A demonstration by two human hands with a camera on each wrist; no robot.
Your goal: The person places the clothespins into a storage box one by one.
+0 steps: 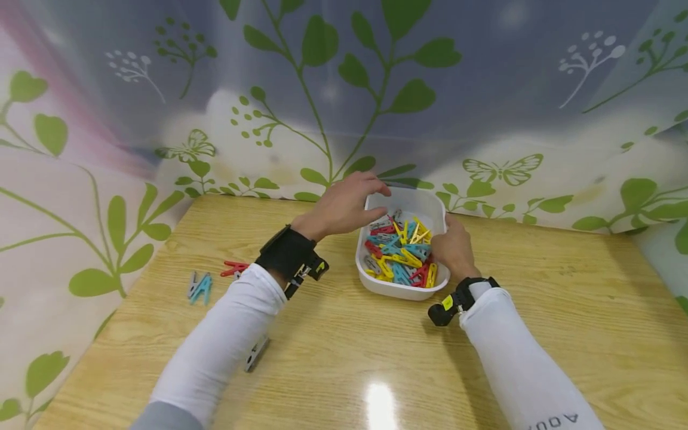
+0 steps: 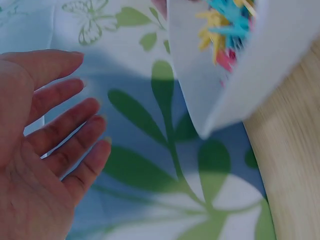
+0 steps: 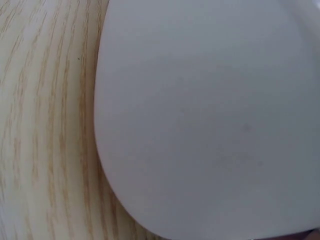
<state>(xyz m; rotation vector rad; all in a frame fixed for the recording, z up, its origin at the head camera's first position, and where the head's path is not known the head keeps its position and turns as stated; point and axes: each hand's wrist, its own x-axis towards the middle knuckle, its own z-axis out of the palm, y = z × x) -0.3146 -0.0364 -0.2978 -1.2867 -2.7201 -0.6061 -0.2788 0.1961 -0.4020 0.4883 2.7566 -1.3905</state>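
Note:
A white plastic box [image 1: 395, 290] holds a heap of red, yellow, blue and grey clothespins [image 1: 404, 257]. My right hand [image 1: 454, 246] grips the box's right wall at the rim. Over the box's left rear edge hovers my left hand [image 1: 346, 206], its fingers loosely bent. In the left wrist view the same left hand [image 2: 45, 130] is apart from the box [image 2: 200, 90], with nothing in its fingers. The right wrist view is filled mostly by the box's smooth white outside [image 3: 200, 125]; the right hand's fingers are largely hidden there.
Left of the box, a blue clothespin [image 1: 201, 289], a grey one [image 1: 192, 284] and a red one [image 1: 234, 268] lie on the wooden table [image 1: 333, 358]. Another grey clothespin [image 1: 257, 353] lies beside the left sleeve. A leaf-patterned wall covering [image 1: 301, 119] rises behind the table.

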